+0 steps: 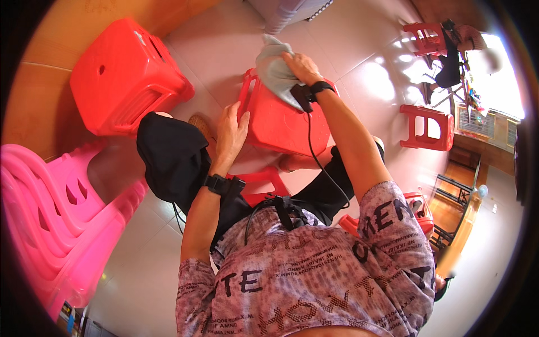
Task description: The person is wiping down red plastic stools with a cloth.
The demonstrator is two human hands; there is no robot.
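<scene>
A red plastic stool [290, 130] stands in front of me between my legs, its seat facing up and dotted with small specks or drops. My right hand [302, 67] grips a pale grey cloth [273, 69], which is draped over the far part of the seat. A black strap and a small dark device with a cable are on that wrist. My left hand [230, 132] is at the stool's left edge, fingers apart and holding nothing; whether it touches the rim I cannot tell.
Nested red stools [122, 80] stand at far left by an orange wall. Stacked pink plastic chairs [63, 210] are on my left. At right are another red stool [429, 128] and a seated person [452, 63] near a bright opening. A grey object [282, 12] stands ahead.
</scene>
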